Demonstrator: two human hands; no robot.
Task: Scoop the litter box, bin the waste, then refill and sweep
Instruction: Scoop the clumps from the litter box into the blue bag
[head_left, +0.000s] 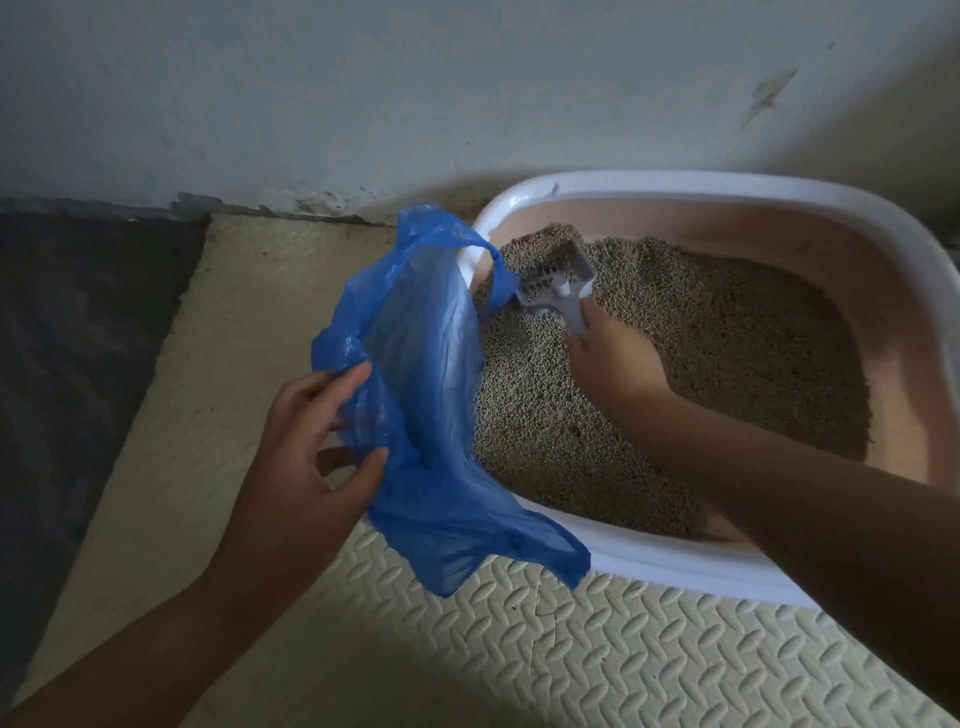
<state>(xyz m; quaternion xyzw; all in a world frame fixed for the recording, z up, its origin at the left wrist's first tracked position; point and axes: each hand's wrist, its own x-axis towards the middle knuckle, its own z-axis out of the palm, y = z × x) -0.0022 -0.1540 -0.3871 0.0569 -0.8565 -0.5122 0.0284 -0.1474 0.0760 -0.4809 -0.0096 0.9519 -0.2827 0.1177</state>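
Note:
A litter box with a white rim (701, 184) and pink inner walls sits on the floor at the right, filled with grey-brown litter (727, 353). My right hand (615, 358) grips the handle of a grey slotted scoop (558, 278), whose head lies in the litter at the box's far left corner and holds some granules. My left hand (306, 447) pinches the edge of a blue plastic bag (421, 395) and holds it open beside the box's left rim. Part of the bag drapes over the rim.
The box stands on a cream textured foam mat (571, 649). A dark floor area (78, 338) lies at the left. A pale wall (363, 93) with scuffed paint at its base runs behind the box.

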